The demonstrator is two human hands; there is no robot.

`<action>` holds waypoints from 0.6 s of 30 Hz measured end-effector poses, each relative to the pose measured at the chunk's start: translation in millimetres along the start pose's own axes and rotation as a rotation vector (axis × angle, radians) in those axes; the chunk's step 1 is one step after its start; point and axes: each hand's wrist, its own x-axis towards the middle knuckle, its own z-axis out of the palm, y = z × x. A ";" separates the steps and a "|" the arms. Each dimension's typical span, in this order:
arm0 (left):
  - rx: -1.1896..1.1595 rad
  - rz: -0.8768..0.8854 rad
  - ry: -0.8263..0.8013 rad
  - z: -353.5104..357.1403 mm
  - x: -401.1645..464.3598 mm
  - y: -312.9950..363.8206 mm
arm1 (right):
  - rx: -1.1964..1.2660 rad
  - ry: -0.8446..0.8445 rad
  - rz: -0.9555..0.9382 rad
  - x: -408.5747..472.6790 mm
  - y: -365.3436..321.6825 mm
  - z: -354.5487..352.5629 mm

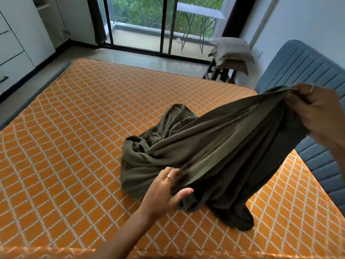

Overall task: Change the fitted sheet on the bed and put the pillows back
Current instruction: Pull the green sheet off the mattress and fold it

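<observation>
An olive-green fitted sheet (214,150) lies bunched on the bare orange mattress (74,137) with its white diamond pattern. My right hand (321,113) grips one edge of the sheet and holds it up at the right, so the cloth stretches from the heap to that hand. My left hand (166,191) pinches a fold low on the heap, thumb under the cloth and fingers over it. Two grey-green pillows (231,53) are stacked on a dark stand beyond the bed's far right corner.
A blue padded headboard (306,71) stands along the bed's right side. White cupboards (16,43) line the left wall. A sliding glass door (158,25) to a balcony is straight ahead, with pale floor (149,58) between it and the bed.
</observation>
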 end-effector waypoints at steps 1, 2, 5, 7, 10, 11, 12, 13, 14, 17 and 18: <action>0.044 0.011 -0.006 6.0 -7.2 -0.6 | 0.003 -0.001 0.012 -0.1 0.4 -0.7; 0.087 -0.004 -0.016 14.0 -13.7 -4.3 | 0.004 -0.003 0.023 -0.1 1.3 -0.8; 0.108 -0.204 -0.013 37.3 -30.8 -25.6 | 0.035 0.013 0.028 1.8 -4.8 2.4; 0.101 -0.366 -0.043 42.0 -37.3 -47.5 | 0.035 -0.012 0.049 2.1 -3.8 -0.1; 0.218 -0.445 -0.342 26.9 -38.6 -77.3 | 0.043 -0.030 0.083 2.4 -2.7 -4.7; 0.193 -0.454 -0.466 13.9 -38.0 -83.8 | 0.062 -0.048 0.096 2.2 -3.6 -5.8; 0.135 -0.460 -0.556 -2.9 -36.1 -89.5 | 0.079 -0.057 0.107 1.8 -4.3 -6.3; 0.067 -0.469 -0.581 -23.5 -34.0 -93.1 | 0.097 -0.061 0.108 0.4 -4.3 -6.9; 0.016 -0.477 -0.548 -47.7 -30.3 -96.4 | 0.114 -0.061 0.101 -2.0 -3.4 -9.3; -0.039 -0.515 -0.378 -125.7 -22.3 -97.4 | 0.180 -0.070 0.123 -12.1 2.8 -19.7; -0.020 -0.480 -0.341 -146.2 -18.9 -95.1 | 0.193 -0.072 0.135 -16.6 6.3 -23.6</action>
